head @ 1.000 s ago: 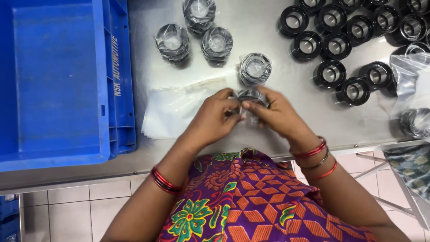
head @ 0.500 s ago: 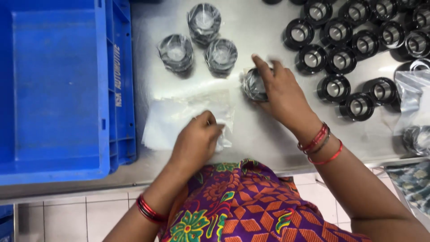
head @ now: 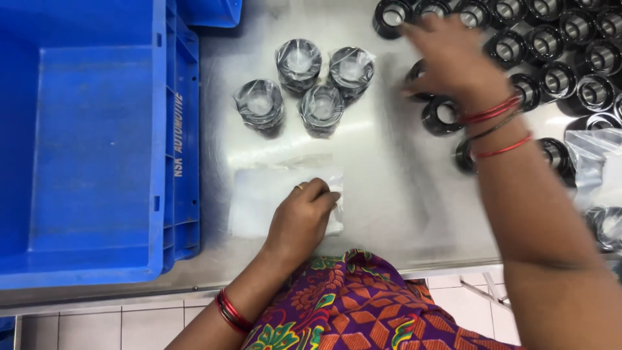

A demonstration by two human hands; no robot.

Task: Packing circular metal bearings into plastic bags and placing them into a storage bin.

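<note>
Only 1 camera is at work here, worn on the person's head and looking almost straight down, close over the shiny grey metal surface (head: 389,194). The far side sits at the top of the view, the patterned purple garment (head: 363,304) at the bottom. The big blue plastic crate (head: 84,142) fills the left; the black metal rings (head: 557,45) crowd the top right corner.

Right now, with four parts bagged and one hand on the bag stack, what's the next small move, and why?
Probably close the right hand on one bare black ring just under it. That hand is open over the unwrapped rings, while the left hand already pins the flat clear bags, ready to take a part.
</note>
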